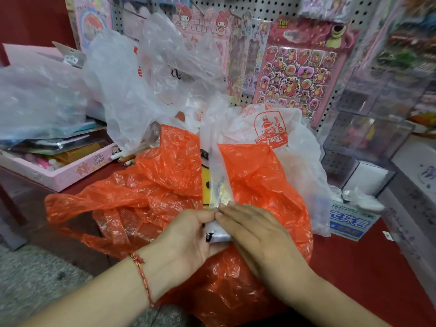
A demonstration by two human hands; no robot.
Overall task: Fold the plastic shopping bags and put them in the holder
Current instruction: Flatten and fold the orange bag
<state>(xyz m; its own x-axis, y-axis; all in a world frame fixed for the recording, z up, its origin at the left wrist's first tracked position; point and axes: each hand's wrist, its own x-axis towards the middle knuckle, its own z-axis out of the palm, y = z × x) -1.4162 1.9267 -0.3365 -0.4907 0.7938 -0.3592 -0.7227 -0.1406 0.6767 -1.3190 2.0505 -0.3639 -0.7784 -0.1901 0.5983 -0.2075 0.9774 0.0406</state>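
At the far left a crumpled clear bag [35,100] lies over a pink box [70,175] filled with flat packets and small stationery; a few pens [125,156] lie just beside the box's right end; behind them a heap of thin white bags [132,79] rises in front of the pegboard [259,8].

An orange plastic bag [165,185] is spread loose and wrinkled over the red tabletop [377,267], its handles trailing to the left; on top of it lies the folded clear bag [218,175], flattened into a long narrow strip that runs away from the person, its near end turned over into a small packet.

The left hand [186,234], with a red string bracelet [141,272] at the wrist, pinches that packet, thumb on top and fingers tucked out of sight below; the right hand [254,230] lies over the packet's right side with fingers straight and close together, pressing it flat; thumb and right fingertips touch at the fold.

Behind the strip to the right sits a white bag with red print [271,131]; above it a bear sticker sheet [299,74] hangs on the pegboard; further right a blue and white carton [349,223] stands on the tabletop, with clear display boxes [368,133] behind it.
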